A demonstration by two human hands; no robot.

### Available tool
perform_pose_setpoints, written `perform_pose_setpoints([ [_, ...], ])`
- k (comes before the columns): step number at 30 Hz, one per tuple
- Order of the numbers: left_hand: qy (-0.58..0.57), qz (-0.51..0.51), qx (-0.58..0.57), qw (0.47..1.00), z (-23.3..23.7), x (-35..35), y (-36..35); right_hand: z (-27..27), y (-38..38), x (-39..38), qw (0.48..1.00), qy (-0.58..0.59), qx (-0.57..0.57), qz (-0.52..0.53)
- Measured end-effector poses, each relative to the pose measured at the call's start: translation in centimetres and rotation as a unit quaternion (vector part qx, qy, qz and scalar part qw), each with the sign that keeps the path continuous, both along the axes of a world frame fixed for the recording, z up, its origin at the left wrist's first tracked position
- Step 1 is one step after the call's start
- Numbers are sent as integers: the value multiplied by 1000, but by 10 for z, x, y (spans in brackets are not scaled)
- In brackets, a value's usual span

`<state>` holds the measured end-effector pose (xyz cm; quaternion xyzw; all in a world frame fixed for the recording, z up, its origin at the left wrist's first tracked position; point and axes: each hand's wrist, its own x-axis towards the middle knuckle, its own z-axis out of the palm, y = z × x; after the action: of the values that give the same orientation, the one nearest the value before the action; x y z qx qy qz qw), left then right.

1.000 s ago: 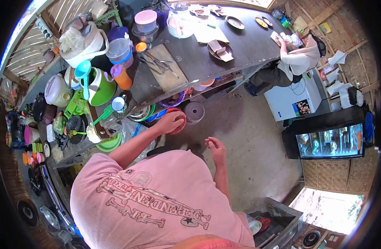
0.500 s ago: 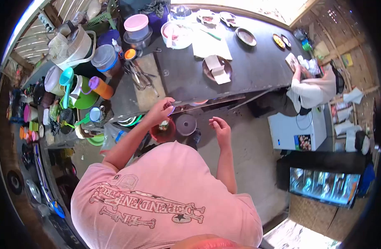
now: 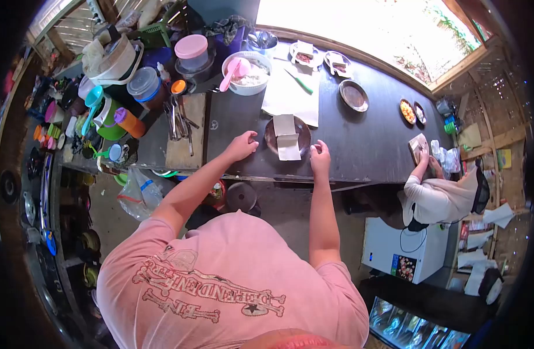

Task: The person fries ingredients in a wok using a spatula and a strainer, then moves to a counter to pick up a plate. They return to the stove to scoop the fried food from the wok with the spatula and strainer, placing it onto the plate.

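Note:
A round brown plate (image 3: pixel 271 139) lies on the dark table, with folded white paper (image 3: pixel 289 145) across it. Just left of the plate is my left hand (image 3: pixel 242 146), fingers curled but apart, holding nothing. My right hand (image 3: pixel 320 158) is close to the plate's right edge; its thumb and fingers are bent together, and anything between them is too small to make out. Behind the plate lie large white sheets (image 3: pixel 281 99) with a green-handled tool (image 3: pixel 300 81) on top. A white bowl (image 3: pixel 252 87) with pale food and a pink ladle (image 3: pixel 239 68) stands at the back left.
Utensils rest on a board (image 3: pixel 195 110) to the left, beside tubs and an orange bottle (image 3: pixel 130 123). An empty brown dish (image 3: pixel 354 96) and small food dishes (image 3: pixel 407 111) are further right. At the right end another person (image 3: pixel 444 195) handles something flat. A plastic bag (image 3: pixel 142 195) hangs below the table edge.
Both my hands have moved forward to the table, from its front edge and the space before it, and are now on either side of the plate. The view has shifted closer to the table.

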<state>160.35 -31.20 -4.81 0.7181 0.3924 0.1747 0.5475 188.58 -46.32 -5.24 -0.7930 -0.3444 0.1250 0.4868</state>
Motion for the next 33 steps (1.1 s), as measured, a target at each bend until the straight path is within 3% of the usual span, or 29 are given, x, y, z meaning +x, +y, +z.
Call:
perform_pose_setpoints([
  [1,-1,7,1,1000,-6,9,2,-1,5,5,1000,-1,1,7],
  [3,-16,13,-84,996,-6,24,6,5,18,6,984,166,-55,26],
  [8,-52,27,-110,992,-7,50,10,-11,32,8,982,155,-66,83],
  [10,-33,53,-66,996,-9,47,9,-12,31,4,979,167,-54,99],
  [15,-39,85,-59,994,36,-4,-16,30,28,-29,958,231,-34,166],
  [17,1,92,-2,996,52,-35,-27,47,31,-52,947,258,1,193],
  [19,-9,104,-38,994,66,-67,-37,49,38,-70,935,273,-1,225],
  [21,-50,148,-11,988,76,-97,-56,59,45,-91,921,289,-2,260],
  [22,-105,165,-94,976,81,-111,-63,68,48,-103,906,306,-23,291],
  [27,-94,256,-82,959,88,-193,-106,73,62,-173,848,349,-57,395],
  [30,-28,316,-35,948,114,-235,-138,82,64,-226,827,353,-102,426],
  [33,-35,414,-3,910,93,-282,-167,75,66,-282,794,345,-112,487],
])
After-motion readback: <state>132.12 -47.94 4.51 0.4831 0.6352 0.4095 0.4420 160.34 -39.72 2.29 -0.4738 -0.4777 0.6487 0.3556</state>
